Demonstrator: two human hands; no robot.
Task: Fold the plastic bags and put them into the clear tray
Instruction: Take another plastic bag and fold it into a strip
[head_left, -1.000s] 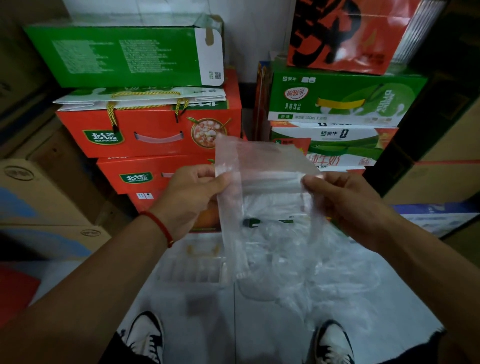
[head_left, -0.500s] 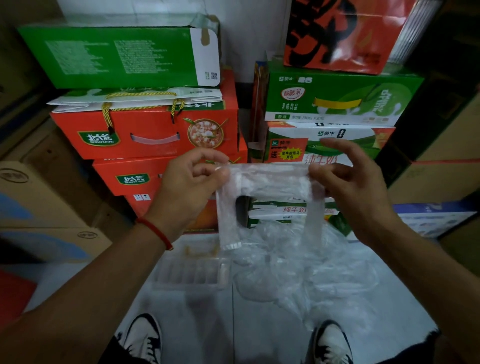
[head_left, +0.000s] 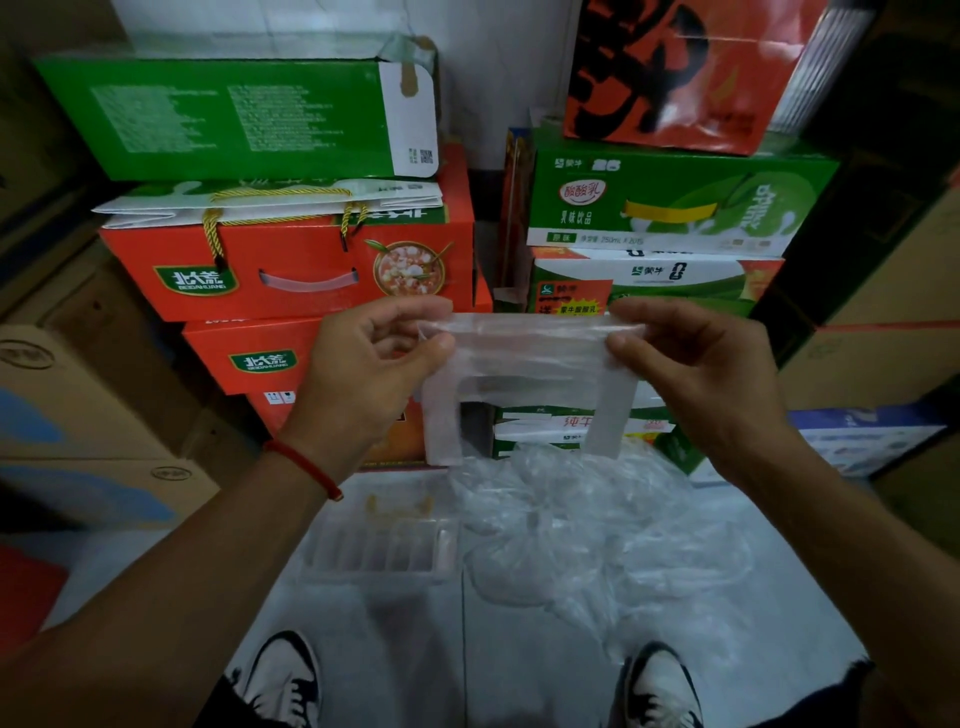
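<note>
Shoes (head_left: 283, 680), white with dark trim, stand at the near edge of the pale floor (head_left: 374, 649), one at each side. Just beyond them a clear tray (head_left: 376, 551) sits left of the floor's middle, and a loose heap of plastic bags (head_left: 587, 525) lies crumpled just beside it on the right; whether they touch I cannot tell. Above both, held in the air, is a folded plastic bag (head_left: 530, 358), stretched flat into a band with its two handle strips hanging down. The left hand (head_left: 363, 374), a red cord (head_left: 304, 465) at its wrist, pinches the bag's left end between thumb and curled fingers (head_left: 410, 317). The right hand (head_left: 696, 374) pinches the right end the same way. At the far edge of the floor rise stacked cartons: red boxes (head_left: 291, 275) under a green box (head_left: 234, 119) on the left, green milk cartons (head_left: 675, 202) topped by a red bag (head_left: 680, 67) on the right, brown cardboard boxes (head_left: 78, 395) at the sides.
</note>
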